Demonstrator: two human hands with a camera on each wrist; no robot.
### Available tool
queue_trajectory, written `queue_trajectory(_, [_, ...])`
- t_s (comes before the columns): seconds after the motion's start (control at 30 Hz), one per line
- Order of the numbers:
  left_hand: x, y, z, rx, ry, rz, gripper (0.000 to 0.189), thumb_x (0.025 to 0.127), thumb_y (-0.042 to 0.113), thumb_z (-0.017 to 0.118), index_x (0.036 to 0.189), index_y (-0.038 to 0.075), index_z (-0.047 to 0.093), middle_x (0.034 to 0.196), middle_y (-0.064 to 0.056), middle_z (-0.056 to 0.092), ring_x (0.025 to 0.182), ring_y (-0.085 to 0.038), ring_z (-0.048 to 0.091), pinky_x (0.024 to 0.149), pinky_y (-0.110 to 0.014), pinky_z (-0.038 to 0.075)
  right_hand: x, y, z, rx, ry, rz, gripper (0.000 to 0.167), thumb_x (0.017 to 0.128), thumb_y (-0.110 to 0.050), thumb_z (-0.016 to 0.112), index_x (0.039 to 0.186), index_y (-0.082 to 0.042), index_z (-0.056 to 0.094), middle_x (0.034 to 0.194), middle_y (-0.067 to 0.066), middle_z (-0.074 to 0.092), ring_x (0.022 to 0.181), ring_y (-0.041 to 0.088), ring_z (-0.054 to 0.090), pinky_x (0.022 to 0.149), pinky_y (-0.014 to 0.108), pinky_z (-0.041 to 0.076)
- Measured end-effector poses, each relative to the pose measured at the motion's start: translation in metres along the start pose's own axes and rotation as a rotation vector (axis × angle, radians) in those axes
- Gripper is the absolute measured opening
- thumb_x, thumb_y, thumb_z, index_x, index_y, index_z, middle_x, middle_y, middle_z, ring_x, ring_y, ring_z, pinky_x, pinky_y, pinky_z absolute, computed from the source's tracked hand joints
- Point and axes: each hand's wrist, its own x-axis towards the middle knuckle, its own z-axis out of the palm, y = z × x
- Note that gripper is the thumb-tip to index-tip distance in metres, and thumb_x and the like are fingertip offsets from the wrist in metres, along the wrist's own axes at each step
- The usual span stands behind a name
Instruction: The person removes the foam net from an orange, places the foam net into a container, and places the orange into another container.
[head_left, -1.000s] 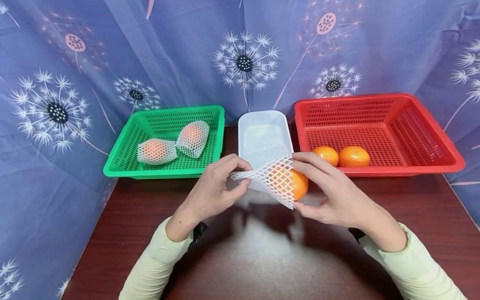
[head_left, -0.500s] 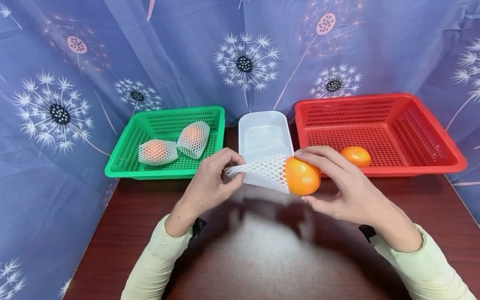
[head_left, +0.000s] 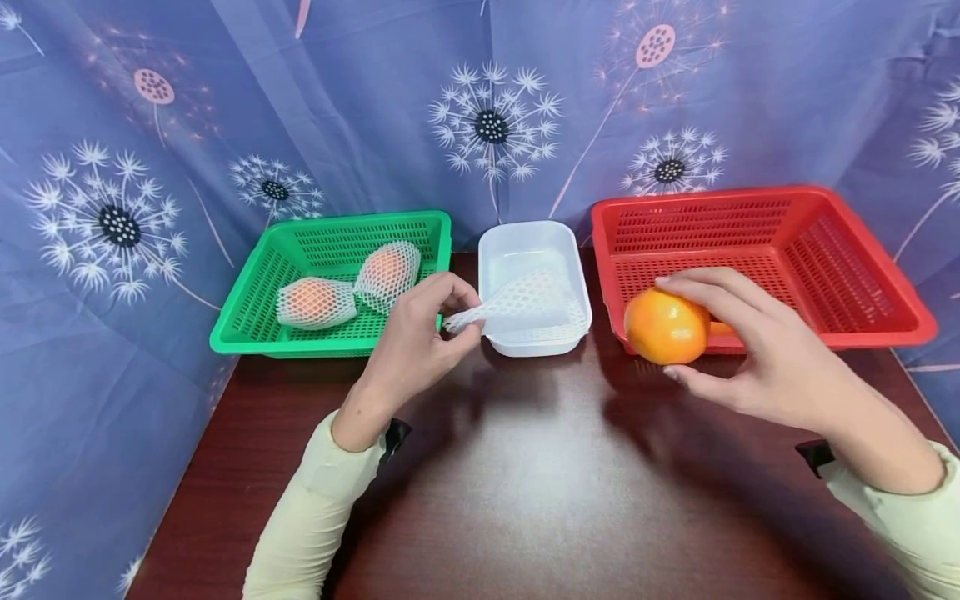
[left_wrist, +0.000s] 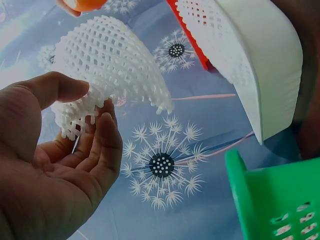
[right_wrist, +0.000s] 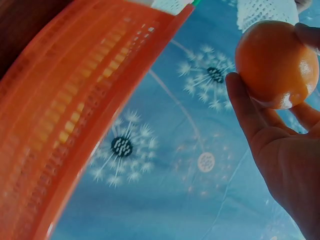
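Note:
My left hand pinches the gathered end of a white foam fruit net, whose wide part spreads in front of the white tray. In the left wrist view the net flares out from thumb and fingers with no fruit in it. With thumb and fingertips my right hand holds an orange over the near left edge of the red basket. The right wrist view shows this orange bare, its skin shiny. Another orange behind it in the basket is mostly hidden by the right hand.
On the left stands a green basket with two net-wrapped fruits inside. The white tray sits between the two baskets. Behind everything hangs a blue dandelion-print cloth, and a dark wooden table lies in front.
The orange has come out of the net and moved right with my right hand, toward the red basket. My left hand has kept its pinch on the net and risen slightly.

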Motion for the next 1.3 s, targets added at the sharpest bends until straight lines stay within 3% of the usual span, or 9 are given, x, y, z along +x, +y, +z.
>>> queue_trajectory(0.17, [0.012, 0.0, -0.005, 0.034, 0.006, -0.001, 0.018, 0.086, 0.001, 0.075, 0.096, 0.011, 0.064, 0.09, 0.001, 0.062, 0.083, -0.013, 0.057, 0.076, -0.031, 0.055, -0.002, 0.007, -0.014, -0.051, 0.008, 0.017, 0.086, 0.061, -0.023, 0.094, 0.14, -0.005, 0.067, 0.136, 0.013, 0.064, 0.129, 0.007, 0.053, 0.107, 0.009, 0.036])
queue_trajectory(0.37, [0.027, -0.002, -0.009, 0.043, -0.022, 0.009, 0.017, 0.087, 0.001, 0.074, 0.096, 0.011, 0.064, 0.092, 0.001, 0.063, 0.085, -0.013, 0.059, 0.078, -0.031, 0.056, -0.005, 0.016, -0.026, -0.103, 0.01, 0.02, 0.094, 0.05, -0.011, 0.095, 0.139, -0.004, 0.067, 0.137, 0.015, 0.064, 0.13, 0.001, 0.051, 0.107, 0.006, 0.034])
queue_trajectory(0.6, [0.046, -0.009, -0.012, 0.075, -0.073, -0.018, 0.015, 0.088, 0.001, 0.071, 0.096, 0.012, 0.063, 0.095, 0.001, 0.062, 0.088, -0.013, 0.06, 0.081, -0.031, 0.054, -0.012, 0.03, -0.038, -0.188, -0.058, 0.076, 0.097, 0.052, -0.013, 0.095, 0.144, -0.008, 0.064, 0.137, 0.011, 0.062, 0.125, -0.001, 0.048, 0.104, 0.002, 0.029])
queue_trajectory(0.83, [0.064, -0.018, -0.007, 0.145, -0.159, -0.085, 0.014, 0.088, 0.004, 0.069, 0.097, 0.012, 0.062, 0.099, -0.001, 0.063, 0.094, -0.017, 0.062, 0.085, -0.033, 0.052, -0.014, 0.042, -0.05, -0.266, -0.113, 0.122, 0.099, 0.052, -0.015, 0.098, 0.144, -0.009, 0.063, 0.133, 0.012, 0.061, 0.115, 0.021, 0.053, 0.099, -0.001, 0.023])
queue_trajectory(0.93, [0.072, -0.022, -0.003, 0.171, -0.197, -0.11, 0.013, 0.088, 0.005, 0.068, 0.097, 0.011, 0.062, 0.1, -0.002, 0.063, 0.094, -0.019, 0.062, 0.086, -0.034, 0.052, -0.014, 0.048, -0.054, -0.283, -0.124, 0.124, 0.098, 0.052, -0.015, 0.098, 0.143, -0.007, 0.063, 0.129, 0.014, 0.062, 0.111, 0.024, 0.053, 0.098, 0.0, 0.022])
queue_trajectory(1.3, [0.092, -0.032, 0.011, 0.293, -0.233, -0.186, 0.01, 0.089, 0.01, 0.067, 0.097, 0.014, 0.062, 0.101, -0.001, 0.062, 0.094, -0.018, 0.059, 0.086, -0.035, 0.05, -0.017, 0.072, -0.067, -0.356, -0.202, 0.164, 0.094, 0.05, -0.017, 0.104, 0.136, -0.009, 0.067, 0.121, 0.01, 0.064, 0.101, 0.014, 0.049, 0.09, 0.003, 0.025])
